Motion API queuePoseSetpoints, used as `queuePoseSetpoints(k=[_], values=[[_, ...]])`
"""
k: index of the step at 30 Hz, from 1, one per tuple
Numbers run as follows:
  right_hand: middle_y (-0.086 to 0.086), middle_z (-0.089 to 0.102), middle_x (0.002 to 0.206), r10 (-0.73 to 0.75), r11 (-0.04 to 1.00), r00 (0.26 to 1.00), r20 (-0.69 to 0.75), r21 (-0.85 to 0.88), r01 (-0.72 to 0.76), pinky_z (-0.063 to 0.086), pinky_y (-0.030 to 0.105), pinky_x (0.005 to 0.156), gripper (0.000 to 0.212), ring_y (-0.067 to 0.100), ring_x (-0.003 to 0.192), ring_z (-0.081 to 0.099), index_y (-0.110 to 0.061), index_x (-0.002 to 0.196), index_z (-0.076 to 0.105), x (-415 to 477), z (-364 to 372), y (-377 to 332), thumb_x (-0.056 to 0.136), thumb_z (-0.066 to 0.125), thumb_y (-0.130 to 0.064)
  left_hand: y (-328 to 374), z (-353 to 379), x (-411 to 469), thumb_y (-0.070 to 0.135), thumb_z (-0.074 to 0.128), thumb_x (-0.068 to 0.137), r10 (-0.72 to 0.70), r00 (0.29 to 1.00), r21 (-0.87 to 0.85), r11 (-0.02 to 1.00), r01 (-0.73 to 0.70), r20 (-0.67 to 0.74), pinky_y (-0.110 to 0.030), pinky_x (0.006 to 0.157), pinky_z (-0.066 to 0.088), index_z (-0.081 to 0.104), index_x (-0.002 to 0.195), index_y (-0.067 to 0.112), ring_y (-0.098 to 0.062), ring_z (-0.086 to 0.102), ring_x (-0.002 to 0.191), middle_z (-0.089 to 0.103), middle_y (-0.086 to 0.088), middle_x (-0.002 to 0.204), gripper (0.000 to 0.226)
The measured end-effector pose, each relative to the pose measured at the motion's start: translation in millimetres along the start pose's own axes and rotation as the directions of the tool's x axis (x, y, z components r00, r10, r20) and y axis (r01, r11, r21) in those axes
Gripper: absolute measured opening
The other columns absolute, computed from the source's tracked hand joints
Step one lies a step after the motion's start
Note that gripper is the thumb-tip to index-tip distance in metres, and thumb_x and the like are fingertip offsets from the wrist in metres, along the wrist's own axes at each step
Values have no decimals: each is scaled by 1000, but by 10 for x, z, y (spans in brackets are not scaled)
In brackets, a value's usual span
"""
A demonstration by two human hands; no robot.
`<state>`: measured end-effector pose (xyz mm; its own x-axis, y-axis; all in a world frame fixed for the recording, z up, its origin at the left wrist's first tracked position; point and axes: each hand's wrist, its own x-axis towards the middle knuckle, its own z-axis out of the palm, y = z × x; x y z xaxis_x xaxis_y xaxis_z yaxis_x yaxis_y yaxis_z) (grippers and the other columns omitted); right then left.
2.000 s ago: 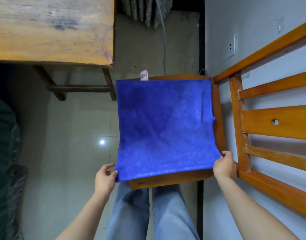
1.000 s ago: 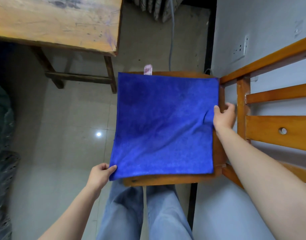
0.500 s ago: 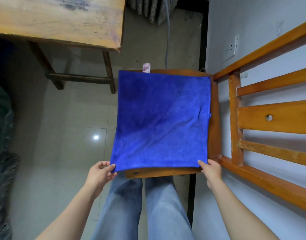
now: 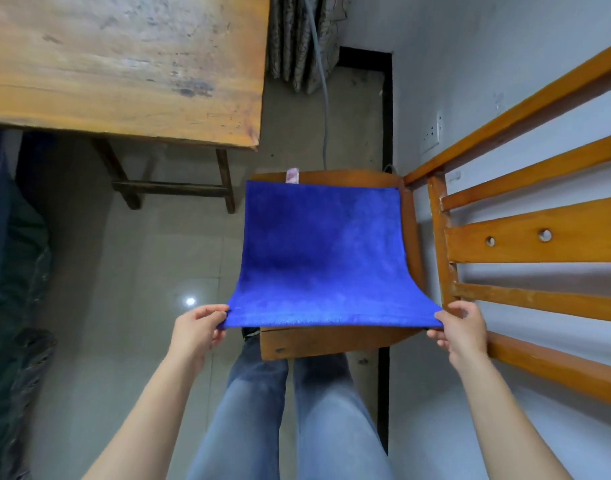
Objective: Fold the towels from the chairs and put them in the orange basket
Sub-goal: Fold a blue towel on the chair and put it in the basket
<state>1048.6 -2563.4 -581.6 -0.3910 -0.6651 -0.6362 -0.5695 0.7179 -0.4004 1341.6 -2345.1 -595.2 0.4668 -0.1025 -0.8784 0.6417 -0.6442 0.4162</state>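
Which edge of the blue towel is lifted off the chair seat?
The near edge of the blue towel, pinched by the left hand and right hand. The far edge lies flat on the chair seat.

The towel (image 4: 323, 254) covers most of the chair seat (image 4: 413, 237); only its far rim, right strip and near edge show. The chair back (image 4: 539, 237) runs off the right edge. The worktop (image 4: 124, 64) is cut by the top and left edges. Both forearms leave the bottom edge. The dark bundle (image 4: 13, 306) at left is too dim to identify. Fingertips (image 4: 435, 336) under the towel's near corners are hidden
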Motion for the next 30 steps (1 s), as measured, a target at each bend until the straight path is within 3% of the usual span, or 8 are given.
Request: queuePoseSetpoints(k=[4, 7, 10, 13, 17, 21, 25, 30], values=[[19, 62, 103, 21, 995, 994, 105, -97, -11, 38, 17, 35, 11, 23, 53, 58, -13, 95, 53, -5, -43, 50, 91, 52, -3, -164, -103, -2, -2, 53, 89, -164, 981, -23, 986, 167, 99, -10, 41, 45, 64, 74, 4, -3, 48, 32, 58, -5, 61, 20], [12, 63, 99, 68, 997, 965, 254, -38, -60, 44, 20, 42, 8, 18, 50, 64, -12, 96, 59, -33, -44, 8, 92, 53, -8, -166, -181, 17, -12, 47, 87, -155, 970, -137, 974, 182, 187, -13, 47, 50, 63, 84, -1, -6, 56, 41, 63, -4, 55, 20], [5, 68, 88, 83, 985, 905, 417, 104, -138, 46, 26, 61, 10, 12, 53, 69, -12, 96, 59, 8, -31, -92, 95, 49, -11, -116, -188, 45, -23, 47, 81, -50, 974, -112, 991, 76, 219, -14, 55, 52, 63, 94, 0, -5, 59, 50, 67, 0, 60, 31], [-4, 73, 75, 58, 989, 869, 491, 92, -119, 46, 27, 68, 19, 9, 61, 71, -14, 103, 56, 121, 36, -187, 94, 44, -2, -51, -106, 109, -14, 56, 80, 143, 986, 197, 968, -156, 81, -9, 55, 45, 68, 97, 8, -2, 53, 49, 62, 3, 61, 30], [3, 68, 94, -76, 996, 920, 384, -13, 88, 46, 20, 60, 21, 6, 69, 69, -15, 106, 58, 246, 222, -367, 93, 47, -3, 113, 34, 280, -1, 56, 85, 320, 947, 253, 916, -311, 7, -20, 59, 40, 68, 87, 6, -14, 51, 60, 57, -2, 60, 14], [3, 68, 88, -200, 977, 934, 295, -15, 213, 42, 16, 54, 15, -5, 53, 64, -22, 83, 58, 384, 425, -609, 94, 52, -13, 385, 188, 430, 6, 57, 89, 446, 895, 262, 866, -426, -18, -5, 52, 37, 64, 91, 6, 3, 50, 55, 57, -1, 72, 7], [0, 65, 78, -276, 957, 930, 244, -17, 288, 43, 10, 48, 9, 5, 61, 63, -13, 99, 59, 523, 577, -828, 94, 51, -13, 660, 296, 557, 5, 52, 92, 472, 880, 193, 869, -456, -45, -2, 59, 41, 59, 94, 8, 0, 52, 69, 58, 8, 77, 8], [0, 63, 73, -301, 950, 935, 186, -21, 310, 41, 14, 46, 10, 7, 53, 60, -11, 98, 59, 737, 749, -1099, 93, 51, -13, 990, 467, 767, 8, 51, 93, 444, 893, 150, 890, -431, -68, -23, 71, 43, 59, 98, 10, -9, 52, 72, 58, 5, 79, 9]])
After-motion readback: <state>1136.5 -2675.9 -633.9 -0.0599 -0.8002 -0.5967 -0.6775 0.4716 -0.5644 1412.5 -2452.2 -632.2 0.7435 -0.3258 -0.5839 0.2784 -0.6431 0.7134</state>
